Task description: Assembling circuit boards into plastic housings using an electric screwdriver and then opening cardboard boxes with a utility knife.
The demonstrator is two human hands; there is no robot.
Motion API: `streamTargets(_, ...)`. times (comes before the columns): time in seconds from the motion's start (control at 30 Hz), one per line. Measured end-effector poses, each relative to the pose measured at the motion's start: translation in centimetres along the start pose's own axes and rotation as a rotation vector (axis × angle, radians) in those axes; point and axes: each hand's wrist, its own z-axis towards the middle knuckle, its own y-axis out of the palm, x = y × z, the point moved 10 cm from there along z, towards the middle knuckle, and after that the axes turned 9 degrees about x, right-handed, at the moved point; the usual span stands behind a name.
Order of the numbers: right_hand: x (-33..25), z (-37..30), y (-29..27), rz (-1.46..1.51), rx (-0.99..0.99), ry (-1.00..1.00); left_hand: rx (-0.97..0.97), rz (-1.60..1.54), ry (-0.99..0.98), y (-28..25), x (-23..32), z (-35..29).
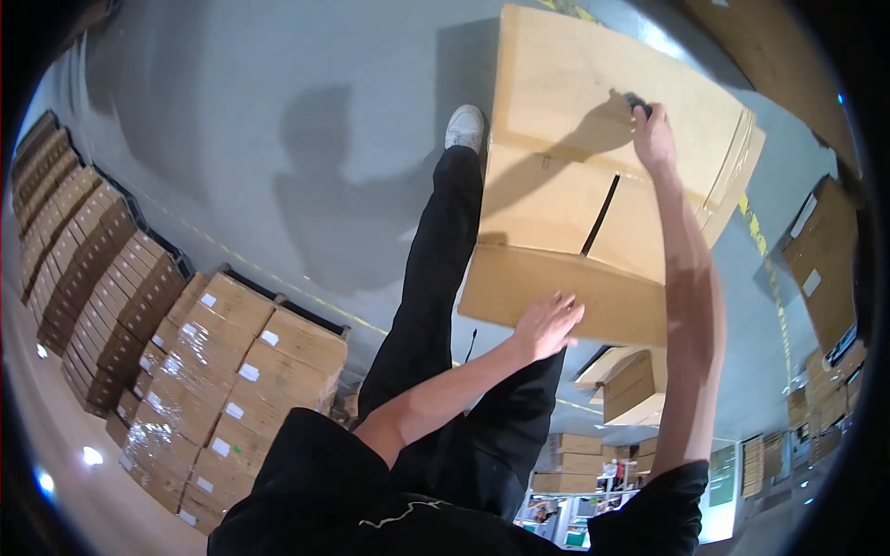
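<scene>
A large brown cardboard box (593, 102) stands in front of me. Two of its flaps are folded in, with a dark narrow gap between them, while the near flap (593, 287) sticks out toward me. My left hand (547, 326) is at the outer edge of that near flap, its fingers stretched out and holding nothing. Over the far part of the box my right hand (654, 139) is closed around a small dark object (636, 104). Most of that object is covered by the fingers, so its kind cannot be made out. Its shadow falls on the cardboard.
Stacked cartons (222, 389), partly wrapped in clear film, stand at the left. More rows of boxes (102, 278) are beyond them. An open carton (635, 385) is near my right arm. A yellow line (760, 232) runs along the grey floor (371, 120).
</scene>
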Motion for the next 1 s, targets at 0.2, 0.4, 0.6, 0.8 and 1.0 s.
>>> streamTargets(0.2,-15.2,-10.7,7.9,-0.162,-0.270,-0.246,0.232,-0.859,-0.469,-1.5,-10.5,6.9)
streamTargets(0.4,-14.8,-14.3,16.0,-0.331,-0.401,-0.236,0.016,-0.852,-0.085,-0.9,-9.2,7.7)
streamTargets(0.6,-9.7,-14.7,13.6,-0.297,-0.544,-0.050,-0.110,-0.119,-0.394,-6.8,-9.8,5.6)
streamTargets(0.8,8.2,-14.4,4.5,0.372,0.346,0.969,-0.197,0.198,0.077,-4.8,-5.3,2.0)
streamTargets(1.0,20.8,-11.8,1.5,1.442,0.301,1.307,-0.079,0.221,0.090,-3.8,-2.4,1.8)
